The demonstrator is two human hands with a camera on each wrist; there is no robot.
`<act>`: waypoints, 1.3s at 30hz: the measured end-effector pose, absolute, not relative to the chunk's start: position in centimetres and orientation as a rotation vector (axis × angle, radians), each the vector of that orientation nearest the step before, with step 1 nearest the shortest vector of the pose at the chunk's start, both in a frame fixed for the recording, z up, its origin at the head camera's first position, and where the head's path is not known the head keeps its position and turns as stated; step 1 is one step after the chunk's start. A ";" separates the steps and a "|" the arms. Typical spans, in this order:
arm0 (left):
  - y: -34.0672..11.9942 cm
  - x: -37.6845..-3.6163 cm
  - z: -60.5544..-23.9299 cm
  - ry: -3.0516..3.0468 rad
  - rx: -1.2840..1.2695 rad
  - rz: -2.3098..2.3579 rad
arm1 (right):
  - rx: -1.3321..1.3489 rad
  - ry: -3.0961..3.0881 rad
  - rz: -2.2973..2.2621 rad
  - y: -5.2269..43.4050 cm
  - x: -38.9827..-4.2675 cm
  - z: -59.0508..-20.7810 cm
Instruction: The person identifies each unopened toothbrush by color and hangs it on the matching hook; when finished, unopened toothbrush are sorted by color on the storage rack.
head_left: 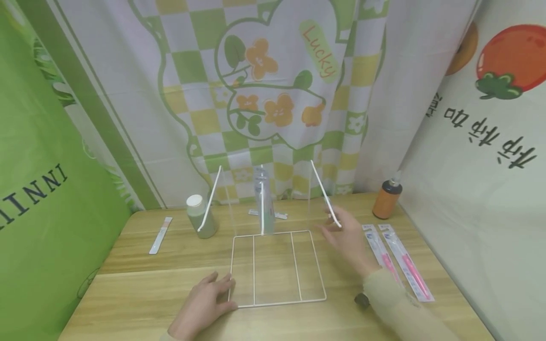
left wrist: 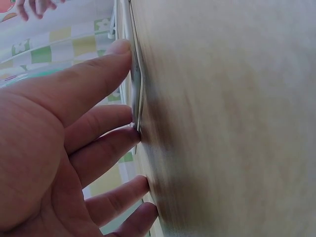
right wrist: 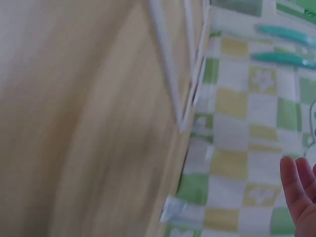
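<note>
The pale wooden bench [head_left: 141,279] carries everything, and I take the clear acrylic organizer with white-edged panels [head_left: 277,265] as my landmark; it stands at the bench's middle. Its base with three compartments lies flat and its upright walls are already raised, so I judge the assembly mostly done, with the right wall yet to be settled.

My left hand [head_left: 204,303] rests at the organizer's front left corner, fingers [left wrist: 116,54] straight and pressing the base edge. My right hand [head_left: 347,234] is at the right wall's lower edge; I cannot tell whether its fingers are pinching it or merely touching it.

Right of the organizer: one orange bottle [head_left: 386,199] and two packaged pink toothbrushes [head_left: 401,263]. Left: one green jar with a white lid [head_left: 200,215] and one flat narrow packet [head_left: 160,235].
</note>
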State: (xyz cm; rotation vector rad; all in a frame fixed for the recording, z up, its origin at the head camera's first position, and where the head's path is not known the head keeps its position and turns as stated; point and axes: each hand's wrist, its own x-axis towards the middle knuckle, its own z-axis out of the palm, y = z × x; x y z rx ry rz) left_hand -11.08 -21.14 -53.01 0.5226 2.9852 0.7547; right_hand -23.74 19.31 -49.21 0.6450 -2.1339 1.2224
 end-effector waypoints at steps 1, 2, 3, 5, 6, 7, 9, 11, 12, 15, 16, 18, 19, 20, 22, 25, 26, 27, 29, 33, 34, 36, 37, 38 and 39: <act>-21.1 -11.1 -53.0 2.985 0.522 0.758 | 0.617 -2.182 1.230 20.1 -23.7 -49.4; -21.1 -11.1 -53.0 2.985 0.523 0.759 | 0.592 -2.225 1.237 20.9 -23.6 -49.5; -21.1 -11.1 -53.0 2.986 0.522 0.761 | 0.560 -2.270 1.239 21.7 -23.6 -49.6; -21.1 -11.1 -53.1 2.986 0.517 0.760 | 0.481 -2.363 1.243 23.4 -23.4 -49.8; -21.1 -11.1 -53.1 2.987 0.515 0.759 | 0.450 -2.393 1.221 24.2 -23.4 -49.8; -21.1 -11.1 -53.1 2.986 0.511 0.757 | 0.426 -2.408 1.196 25.0 -23.4 -49.9; -21.1 -11.1 -53.1 2.987 0.505 0.753 | 0.393 -2.436 1.133 26.7 -23.6 -50.1; -21.2 -11.1 -53.1 2.989 0.497 0.746 | 0.374 -2.449 1.078 28.3 -23.9 -50.3; -21.2 -11.1 -53.1 2.991 0.497 0.742 | 0.366 -2.465 1.063 29.1 -24.0 -50.4; -21.2 -11.1 -53.1 2.997 0.499 0.738 | 0.336 -2.557 1.049 31.4 -24.2 -50.7; -21.2 -11.1 -53.1 2.999 0.499 0.736 | 0.324 -2.596 1.045 32.0 -24.2 -50.8; -21.2 -11.2 -53.1 3.005 0.504 0.735 | 0.316 -2.672 1.039 33.2 -24.1 -51.0; -21.2 -11.1 -53.1 3.006 0.506 0.736 | 0.319 -2.711 1.031 33.7 -24.1 -51.1; -21.2 -11.1 -53.1 3.007 0.509 0.734 | 0.324 -2.743 1.028 34.2 -24.1 -51.1; -21.2 -11.1 -53.2 3.008 0.514 0.732 | 0.337 -2.790 1.024 34.9 -24.1 -51.2; -21.2 -11.1 -53.2 3.005 0.525 0.732 | 0.354 -2.837 1.021 35.4 -24.1 -51.4; -21.2 -11.1 -53.2 3.004 0.529 0.730 | 0.348 -2.848 1.022 35.5 -24.1 -51.5; -21.2 -11.1 -53.2 3.003 0.532 0.730 | 0.344 -2.860 1.012 35.6 -24.0 -51.6; -21.2 -11.1 -53.1 3.000 0.538 0.732 | 0.337 -2.880 0.995 35.7 -24.0 -51.7; -21.2 -11.1 -53.1 2.995 0.541 0.742 | 0.333 -2.910 0.959 35.9 -24.1 -52.0; -21.2 -11.1 -53.1 2.993 0.541 0.744 | 0.336 -2.914 0.955 35.9 -24.1 -52.0; -21.2 -11.0 -53.1 2.993 0.539 0.743 | 0.340 -2.922 0.936 35.9 -24.1 -52.0; -21.2 -11.0 -53.0 2.991 0.536 0.743 | 0.336 -2.926 0.928 35.9 -24.1 -52.0; -21.2 -11.0 -53.0 2.990 0.532 0.745 | 0.339 -2.929 0.915 35.9 -24.1 -51.9; -21.2 -11.0 -53.0 2.988 0.527 0.746 | 0.340 -2.929 0.908 35.9 -24.2 -51.9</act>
